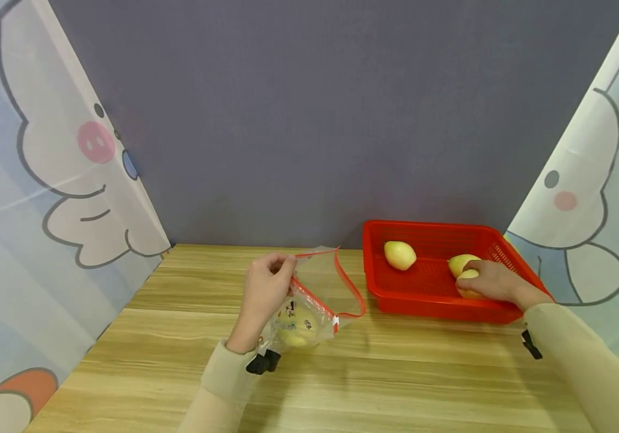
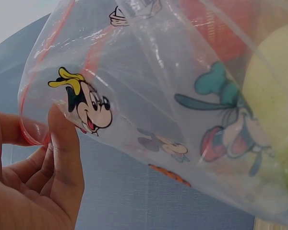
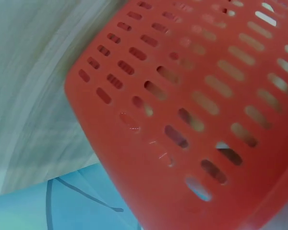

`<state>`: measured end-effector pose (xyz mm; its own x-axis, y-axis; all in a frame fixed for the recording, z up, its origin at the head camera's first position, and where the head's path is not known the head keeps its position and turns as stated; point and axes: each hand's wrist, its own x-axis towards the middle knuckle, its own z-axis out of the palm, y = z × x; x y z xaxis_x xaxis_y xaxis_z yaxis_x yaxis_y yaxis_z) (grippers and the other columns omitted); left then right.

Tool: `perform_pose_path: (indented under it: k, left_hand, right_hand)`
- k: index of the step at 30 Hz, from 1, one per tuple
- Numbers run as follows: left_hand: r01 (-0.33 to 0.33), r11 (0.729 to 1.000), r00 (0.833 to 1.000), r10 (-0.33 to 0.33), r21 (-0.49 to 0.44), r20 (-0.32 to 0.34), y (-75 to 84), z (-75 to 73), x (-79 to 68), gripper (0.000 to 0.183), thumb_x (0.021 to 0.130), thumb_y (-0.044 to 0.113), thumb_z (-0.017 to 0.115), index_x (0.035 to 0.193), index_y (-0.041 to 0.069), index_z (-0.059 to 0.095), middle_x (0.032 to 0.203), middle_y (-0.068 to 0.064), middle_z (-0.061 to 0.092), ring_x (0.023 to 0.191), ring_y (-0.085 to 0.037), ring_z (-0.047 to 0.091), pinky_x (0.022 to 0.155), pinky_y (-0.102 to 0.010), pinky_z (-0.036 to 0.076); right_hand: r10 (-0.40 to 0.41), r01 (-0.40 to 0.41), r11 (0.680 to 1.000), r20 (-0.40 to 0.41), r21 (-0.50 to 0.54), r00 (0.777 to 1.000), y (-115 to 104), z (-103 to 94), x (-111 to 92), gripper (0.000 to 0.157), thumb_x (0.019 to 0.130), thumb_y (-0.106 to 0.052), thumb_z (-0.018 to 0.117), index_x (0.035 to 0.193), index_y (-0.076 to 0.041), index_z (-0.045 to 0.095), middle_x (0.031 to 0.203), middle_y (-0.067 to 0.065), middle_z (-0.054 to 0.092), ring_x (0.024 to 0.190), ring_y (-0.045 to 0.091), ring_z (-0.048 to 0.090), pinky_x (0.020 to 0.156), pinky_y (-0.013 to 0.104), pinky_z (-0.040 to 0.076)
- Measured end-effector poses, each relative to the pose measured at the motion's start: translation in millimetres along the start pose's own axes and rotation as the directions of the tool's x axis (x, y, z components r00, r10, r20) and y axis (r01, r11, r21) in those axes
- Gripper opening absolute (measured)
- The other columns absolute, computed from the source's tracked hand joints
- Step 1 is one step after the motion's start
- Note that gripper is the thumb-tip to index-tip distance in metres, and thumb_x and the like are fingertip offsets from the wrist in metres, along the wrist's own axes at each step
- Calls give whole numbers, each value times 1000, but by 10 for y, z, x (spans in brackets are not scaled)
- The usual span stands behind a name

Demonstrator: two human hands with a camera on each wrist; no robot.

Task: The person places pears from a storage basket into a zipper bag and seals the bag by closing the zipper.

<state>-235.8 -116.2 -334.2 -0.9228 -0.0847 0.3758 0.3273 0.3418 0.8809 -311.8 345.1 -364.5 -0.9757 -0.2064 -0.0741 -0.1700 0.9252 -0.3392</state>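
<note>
My left hand [image 1: 267, 291] pinches the rim of a clear zip bag [image 1: 320, 273] with a red zip edge and a white slider [image 1: 335, 321]. The bag's mouth gapes to the right, and cartoon prints [image 2: 93, 105] show on its film. A pale yellow fruit [image 2: 273, 91] lies in the bag's lower part. At the right, my right hand [image 1: 490, 281] reaches into a red plastic basket [image 1: 423, 225] and grips a pale yellow fruit [image 1: 469, 274]. The basket's slotted wall [image 3: 129, 139] hides that hand in the right wrist view.
Inside the basket, another yellow fruit [image 1: 399, 255] lies at the left, and one more [image 1: 459, 262] sits just behind the gripped one. The basket stands at the back right of the wooden table [image 1: 179, 361]. A grey panel [image 1: 287, 120] rises behind, with cartoon curtains [image 1: 574, 198] on both sides.
</note>
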Motion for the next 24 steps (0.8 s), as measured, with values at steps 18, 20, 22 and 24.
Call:
perform_pose_path:
  k: [18,20,22,24]
  left_hand:
    - [-22,1000,1000,22,-2,2,-19,-5,12,23,102,19,61,96,3,75,68,-7,64,46,-22,59,43,-33,54]
    - [-25,1000,1000,25,-1,1,-20,-4,15,22,102,19,61,96,3,75,67,-7,64,45,-22,59,42,-32,54]
    - [-27,1000,1000,27,-2,0,-22,-4,16,22,102,19,61,96,3,75,67,-7,64,45,-22,59,42,-33,54]
    - [-29,1000,1000,29,0,0,-24,-5,17,22,102,19,61,95,3,75,67,-6,64,45,-22,60,42,-33,54]
  right_hand:
    - [-36,34,999,-199,-16,979,-208,-53,-2,49,93,-38,64,121,3,63,95,11,65,83,25,55,67,34,46]
    - [-35,33,999,-210,-15,977,-250,-59,-15,48,93,-38,65,120,2,63,95,10,65,82,25,55,67,33,46]
    - [-32,31,999,-211,-6,977,-298,-69,-30,49,92,-37,65,121,2,62,95,11,64,82,25,55,66,32,46]
    - [-25,26,1000,-209,1,978,-344,-83,-45,50,91,-37,65,122,2,62,96,12,64,82,26,55,65,32,46]
